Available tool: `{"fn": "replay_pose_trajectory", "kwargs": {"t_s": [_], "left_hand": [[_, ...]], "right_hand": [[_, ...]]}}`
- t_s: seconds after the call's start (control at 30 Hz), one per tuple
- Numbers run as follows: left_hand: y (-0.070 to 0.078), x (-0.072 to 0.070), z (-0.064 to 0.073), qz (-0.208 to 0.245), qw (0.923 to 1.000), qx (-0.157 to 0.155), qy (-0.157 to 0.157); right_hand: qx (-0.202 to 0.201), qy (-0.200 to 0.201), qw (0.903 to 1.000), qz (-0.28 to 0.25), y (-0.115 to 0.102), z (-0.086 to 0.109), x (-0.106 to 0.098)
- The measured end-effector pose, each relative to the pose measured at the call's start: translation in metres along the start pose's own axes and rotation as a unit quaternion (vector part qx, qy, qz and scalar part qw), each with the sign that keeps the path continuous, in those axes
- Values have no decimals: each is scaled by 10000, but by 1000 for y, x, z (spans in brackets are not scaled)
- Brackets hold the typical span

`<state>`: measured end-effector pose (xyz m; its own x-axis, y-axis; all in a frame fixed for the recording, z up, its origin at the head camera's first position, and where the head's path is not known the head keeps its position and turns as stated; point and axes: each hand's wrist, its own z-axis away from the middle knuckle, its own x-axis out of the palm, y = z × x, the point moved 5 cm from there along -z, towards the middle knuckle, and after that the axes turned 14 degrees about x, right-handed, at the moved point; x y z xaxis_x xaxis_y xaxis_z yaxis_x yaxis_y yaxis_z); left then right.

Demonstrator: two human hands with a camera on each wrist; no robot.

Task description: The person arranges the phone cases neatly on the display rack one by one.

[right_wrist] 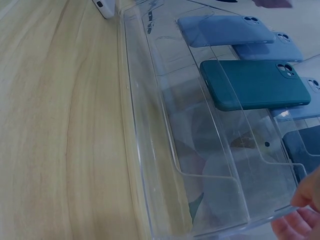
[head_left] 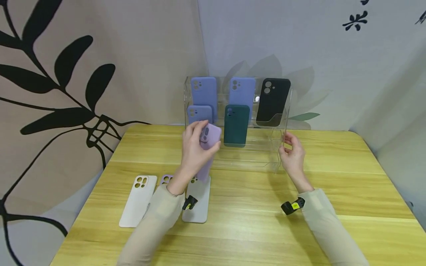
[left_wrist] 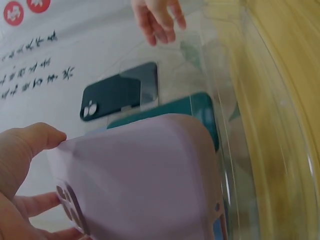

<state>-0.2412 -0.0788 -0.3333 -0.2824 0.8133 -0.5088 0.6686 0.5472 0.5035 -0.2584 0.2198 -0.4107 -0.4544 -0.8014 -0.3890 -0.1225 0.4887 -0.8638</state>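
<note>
My left hand [head_left: 196, 151] grips a lilac phone case [head_left: 205, 168] near its camera end, thumb on one side and fingers on the other. In the left wrist view the lilac phone case [left_wrist: 135, 175] fills the lower middle, overlapping a teal case. A clear acrylic display stand [head_left: 253, 162] stands at the back of the table. At its right side edge, my right hand [head_left: 293, 153] pinches the clear wall between thumb and fingers. On the stand are a teal case [head_left: 236, 125], a black case [head_left: 273, 101] and several periwinkle cases [head_left: 203, 90].
On the wooden table [head_left: 246, 229], a white case [head_left: 138, 201] lies left of my left forearm, and another pale case [head_left: 197, 203] lies right of it. Part of a purple case [head_left: 166, 179] shows between them. A patterned wall [head_left: 149, 55] rises behind the stand.
</note>
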Motion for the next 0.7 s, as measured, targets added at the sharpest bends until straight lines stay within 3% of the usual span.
{"fn": "replay_pose_trajectory", "kwargs": {"t_s": [0.4,0.7], "left_hand": [[37,42,-40,190,9993,323,72],[61,72,-71,299,9970,582,425]], "right_hand": [[-33,-26,10000,-24,1,-1,1],[-170,32,9998,108,1,0,1]]}}
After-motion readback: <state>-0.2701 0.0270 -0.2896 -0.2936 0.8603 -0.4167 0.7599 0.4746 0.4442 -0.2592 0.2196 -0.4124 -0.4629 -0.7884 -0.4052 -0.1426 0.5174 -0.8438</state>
